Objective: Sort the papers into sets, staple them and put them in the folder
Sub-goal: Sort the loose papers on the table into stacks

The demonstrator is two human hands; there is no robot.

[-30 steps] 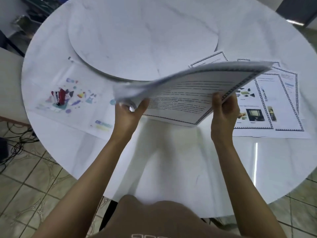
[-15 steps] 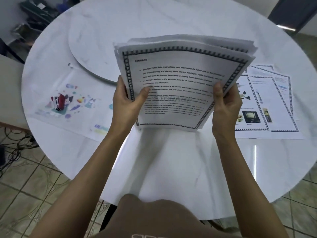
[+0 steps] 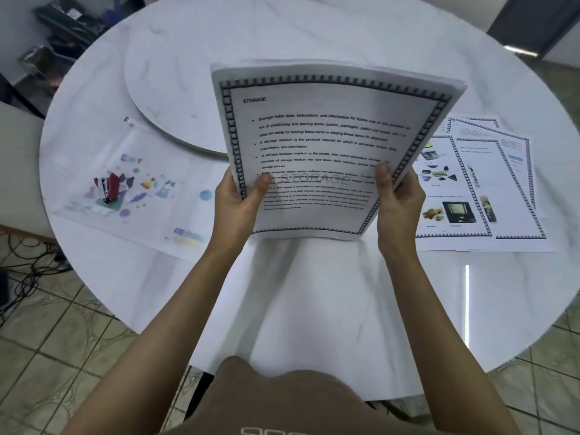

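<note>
I hold a stack of papers (image 3: 326, 133) upright above the table, its top page headed STORAGE inside a black patterned border. My left hand (image 3: 238, 205) grips its lower left edge, thumb on the front. My right hand (image 3: 398, 202) grips the lower right edge the same way. Several more bordered sheets (image 3: 477, 189) lie fanned flat on the table to the right, some with pictures. A translucent folder (image 3: 141, 189) with coloured prints lies flat at the left, and a red stapler (image 3: 110, 186) rests on it.
The round white marble table (image 3: 314, 309) carries a raised round turntable (image 3: 175, 73) at its centre back. Cables lie on the tiled floor (image 3: 37, 324) at the left. Dark clutter (image 3: 56, 36) sits on shelves at the far left.
The stack has tipped from nearly flat to upright facing me, and its sheets have squared up into a neater pile. Both hands have kept their grip.
</note>
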